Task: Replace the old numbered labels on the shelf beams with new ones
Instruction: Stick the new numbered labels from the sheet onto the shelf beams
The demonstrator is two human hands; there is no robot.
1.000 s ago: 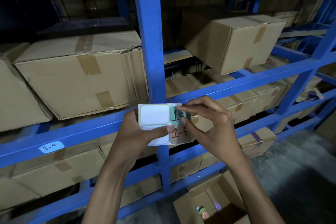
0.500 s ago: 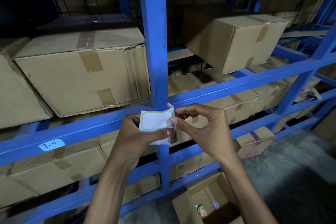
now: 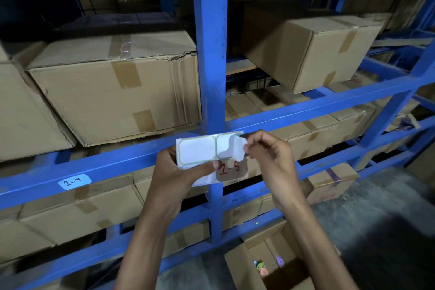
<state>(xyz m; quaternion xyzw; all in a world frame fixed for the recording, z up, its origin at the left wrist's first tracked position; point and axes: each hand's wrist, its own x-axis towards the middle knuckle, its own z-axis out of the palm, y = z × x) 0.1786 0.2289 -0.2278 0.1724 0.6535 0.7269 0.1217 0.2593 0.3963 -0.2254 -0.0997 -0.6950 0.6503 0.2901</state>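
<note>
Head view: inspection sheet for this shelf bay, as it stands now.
Surface: blue shelf beam, its front face bears label 1-4.
Job's things: label sheet carries a 1-5 label and a lifted label, partly peeled.
Clutter: open box on the floor, small items inside.
Grips: left hand holds the label sheet; right hand pinches the lifted label.
Cables: nothing seen.
Surroundings: taped cartons on the shelves, blue upright, dim light.

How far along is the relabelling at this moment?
Done: a 1-4 label sits on the beam, old or new unclear. In hand: the left hand holds the label sheet while the right hand peels one label off it. Left: sticking that one, then the 1-5 label on the sheet.
</note>
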